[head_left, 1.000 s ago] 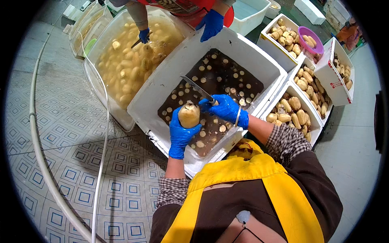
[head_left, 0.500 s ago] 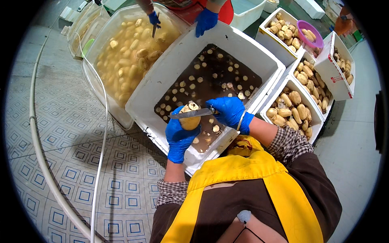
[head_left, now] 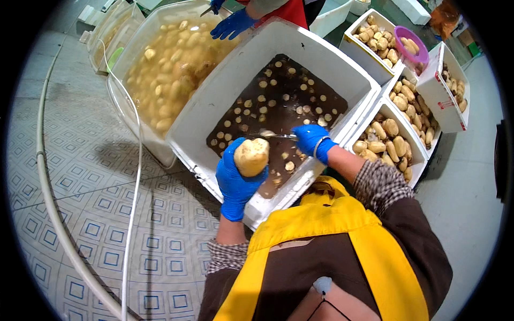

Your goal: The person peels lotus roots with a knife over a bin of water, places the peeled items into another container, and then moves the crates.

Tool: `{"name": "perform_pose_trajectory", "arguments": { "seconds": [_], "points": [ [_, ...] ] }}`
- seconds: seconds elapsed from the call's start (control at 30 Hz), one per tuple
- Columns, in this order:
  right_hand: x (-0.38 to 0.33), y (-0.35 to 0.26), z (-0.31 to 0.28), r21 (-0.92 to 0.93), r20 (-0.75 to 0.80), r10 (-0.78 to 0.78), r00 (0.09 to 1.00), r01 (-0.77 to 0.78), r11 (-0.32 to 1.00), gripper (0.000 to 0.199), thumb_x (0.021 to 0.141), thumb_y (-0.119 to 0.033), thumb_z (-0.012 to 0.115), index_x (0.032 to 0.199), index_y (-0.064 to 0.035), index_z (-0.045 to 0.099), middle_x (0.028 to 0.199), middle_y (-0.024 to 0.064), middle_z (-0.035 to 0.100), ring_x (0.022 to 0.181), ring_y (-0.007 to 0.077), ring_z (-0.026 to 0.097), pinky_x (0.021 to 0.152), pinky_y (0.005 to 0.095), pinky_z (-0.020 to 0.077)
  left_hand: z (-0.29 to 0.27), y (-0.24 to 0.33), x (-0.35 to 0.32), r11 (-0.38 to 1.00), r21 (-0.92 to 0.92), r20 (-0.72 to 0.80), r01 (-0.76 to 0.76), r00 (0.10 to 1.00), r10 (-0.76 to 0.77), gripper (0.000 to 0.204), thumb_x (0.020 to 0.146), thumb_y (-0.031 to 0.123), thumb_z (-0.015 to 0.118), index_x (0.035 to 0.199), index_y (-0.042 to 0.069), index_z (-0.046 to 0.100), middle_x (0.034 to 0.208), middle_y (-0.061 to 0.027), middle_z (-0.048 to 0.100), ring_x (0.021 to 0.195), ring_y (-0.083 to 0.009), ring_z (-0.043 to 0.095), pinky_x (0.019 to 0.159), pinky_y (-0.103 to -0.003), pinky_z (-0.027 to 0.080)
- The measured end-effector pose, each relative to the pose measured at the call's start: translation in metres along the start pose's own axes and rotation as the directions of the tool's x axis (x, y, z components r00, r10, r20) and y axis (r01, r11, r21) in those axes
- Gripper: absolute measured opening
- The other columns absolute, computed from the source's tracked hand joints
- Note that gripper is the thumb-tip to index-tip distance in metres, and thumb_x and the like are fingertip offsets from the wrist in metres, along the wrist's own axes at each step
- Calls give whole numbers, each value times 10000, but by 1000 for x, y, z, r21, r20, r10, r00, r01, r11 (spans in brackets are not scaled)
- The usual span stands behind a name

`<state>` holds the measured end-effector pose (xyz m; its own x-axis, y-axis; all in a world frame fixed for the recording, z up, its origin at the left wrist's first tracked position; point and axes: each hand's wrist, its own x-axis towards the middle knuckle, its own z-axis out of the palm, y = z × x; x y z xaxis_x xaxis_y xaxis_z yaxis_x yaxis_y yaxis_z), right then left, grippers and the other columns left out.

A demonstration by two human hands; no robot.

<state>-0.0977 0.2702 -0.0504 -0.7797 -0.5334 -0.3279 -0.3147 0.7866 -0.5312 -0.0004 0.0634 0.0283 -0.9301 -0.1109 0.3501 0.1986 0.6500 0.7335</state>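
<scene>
My left hand (head_left: 239,179), in a blue glove, is wrapped round a lotus root segment (head_left: 251,159) whose rough cut end faces up. Gripped in my right hand (head_left: 311,141), also gloved in blue, is a knife (head_left: 282,136) pointing left, apart from the root. A small pale piece (head_left: 266,133) shows at the blade's tip; whether it rests on the blade I cannot tell. Both hands are over the near part of a large white foam box (head_left: 184,125), where several round pale slices float in dark water (head_left: 257,120).
Left of the box stands a clear tub (head_left: 115,96) of lotus roots in cloudy water. Another person's blue-gloved hand (head_left: 234,24) is over its far end. At right are foam boxes (head_left: 415,155) of lotus roots and a purple basin (head_left: 397,36). Hoses (head_left: 44,160) run along the patterned floor.
The knife has come off the root's top and moved right with my right hand, leaving the end cut. The other person's hands have shifted, one leaving the box's far rim for the tub.
</scene>
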Motion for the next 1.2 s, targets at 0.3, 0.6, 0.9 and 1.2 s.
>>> {"name": "perform_pose_trajectory", "arguments": {
  "seconds": [0.3, 0.6, 0.9, 1.2],
  "points": [
    [11, -48, -17, 831, -239, -179, 954, 296, 472, 394, 833, -369, 655, 1106, -85, 648, 966, 128, 677, 878, 265, 654, 787, 324, 525, 0, -25, 14, 995, 74, 58, 68, 996, -72, 662, 578, 122, 834, 1170, 70, 541, 1038, -120, 643, 932, -259, 643, 811, -317, 507],
    [19, -38, -23, 861, -131, -10, 991, 119, 495, 531, 727, -332, 761, 1160, -66, 607, 1023, 125, 648, 889, 225, 634, 752, 313, 532, 13, -55, 3, 902, -156, 494, 403, 822, -282, 793, 596, 228, 850, 1247, 27, 444, 1061, -146, 619, 943, -265, 623, 819, -350, 513],
    [20, -19, -10, 172, -416, -79, 906, 163, 971, 186, 818, -259, 643, 936, -116, 662, 830, 145, 658, 720, 292, 637, 608, 367, 508, 26, -59, -18, 407, -385, 583, 829, 560, -589, 439, 671, 48, 700, 1087, -13, 574, 928, -86, 640, 794, -172, 631, 633, -272, 537],
    [7, -44, 6, 50, -78, -124, 989, 129, 990, 174, 820, -228, 576, 880, -89, 663, 825, 170, 651, 770, 341, 635, 688, 402, 520, 24, -54, -18, 395, -422, 527, 816, 575, -626, 477, 633, 118, 794, 1054, 1, 605, 899, -100, 647, 738, -172, 645, 564, -256, 541]
  ]
}}
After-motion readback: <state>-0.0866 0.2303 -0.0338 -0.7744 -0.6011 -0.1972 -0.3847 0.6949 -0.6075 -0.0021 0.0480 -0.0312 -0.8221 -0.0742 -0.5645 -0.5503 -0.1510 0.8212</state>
